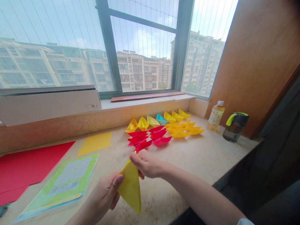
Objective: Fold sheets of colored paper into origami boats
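Note:
A folded yellow paper (130, 187), pointed at its lower end, is held up over the stone counter (206, 156) near its front edge. My left hand (103, 197) pinches the paper's left side with the thumb on top. My right hand (146, 164) grips the paper's upper tip with closed fingers. Beyond the hands lie several folded red paper boats (150, 137) and several yellow paper boats (182, 129), with one teal boat (161, 118) in the back row.
A flat yellow sheet (95, 143) and red sheets (28, 167) lie at the left, beside a green paper pack (63, 184). A drink bottle (216, 115) and a dark jug with a green handle (235, 126) stand at the right. A white box (47, 104) rests on the sill.

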`<state>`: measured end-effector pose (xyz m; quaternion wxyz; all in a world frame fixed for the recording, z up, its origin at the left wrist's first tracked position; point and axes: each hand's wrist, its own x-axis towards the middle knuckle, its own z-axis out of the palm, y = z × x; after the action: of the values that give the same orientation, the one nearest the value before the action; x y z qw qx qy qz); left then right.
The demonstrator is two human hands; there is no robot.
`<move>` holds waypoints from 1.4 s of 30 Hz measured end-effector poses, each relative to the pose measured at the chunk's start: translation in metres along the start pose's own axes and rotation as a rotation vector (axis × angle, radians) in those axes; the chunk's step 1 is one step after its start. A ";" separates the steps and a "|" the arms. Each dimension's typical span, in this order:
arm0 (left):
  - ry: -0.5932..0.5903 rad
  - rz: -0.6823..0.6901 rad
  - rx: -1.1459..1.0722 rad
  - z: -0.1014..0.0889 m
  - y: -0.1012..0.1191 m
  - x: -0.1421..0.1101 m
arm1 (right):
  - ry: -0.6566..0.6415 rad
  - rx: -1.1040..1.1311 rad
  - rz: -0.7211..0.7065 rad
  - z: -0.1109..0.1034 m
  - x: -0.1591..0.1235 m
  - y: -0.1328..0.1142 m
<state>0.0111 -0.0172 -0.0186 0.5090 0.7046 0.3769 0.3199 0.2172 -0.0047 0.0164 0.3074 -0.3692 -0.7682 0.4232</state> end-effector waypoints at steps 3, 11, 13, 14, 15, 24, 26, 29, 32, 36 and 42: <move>-0.066 -0.005 0.006 0.003 0.004 -0.004 | 0.017 -0.021 0.020 -0.003 -0.001 -0.005; -0.130 -0.027 0.011 0.001 0.007 -0.004 | 0.159 -0.067 -0.093 0.003 -0.001 -0.006; -0.199 -0.051 0.016 -0.002 0.008 -0.005 | 0.123 0.035 -0.083 0.004 -0.001 -0.001; -0.222 -0.064 0.018 -0.002 0.009 -0.006 | 0.098 0.073 -0.061 0.004 -0.001 0.000; -0.241 -0.075 0.021 -0.003 0.010 -0.007 | 0.085 0.097 -0.038 0.004 -0.001 0.001; -0.125 -0.015 -0.024 -0.001 0.006 0.003 | 0.287 0.141 -0.028 0.010 0.000 0.000; -0.088 -0.004 -0.038 0.000 0.005 0.003 | 0.243 0.182 -0.032 0.009 -0.001 0.001; -0.096 -0.002 0.002 0.001 0.009 0.001 | 0.128 0.179 -0.035 0.007 -0.004 -0.003; -0.114 -0.006 0.027 -0.001 0.011 -0.002 | 0.139 0.158 -0.025 0.008 -0.005 -0.009; -0.069 -0.028 -0.021 -0.003 0.007 0.000 | 0.195 0.165 -0.035 0.011 -0.002 -0.009; 0.107 -0.032 -0.147 -0.002 0.007 0.007 | 0.051 0.273 -0.085 0.008 -0.001 -0.003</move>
<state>0.0141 -0.0114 -0.0109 0.5436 0.6412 0.3902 0.3755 0.2102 -0.0102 0.0154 0.3918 -0.3015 -0.7104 0.5010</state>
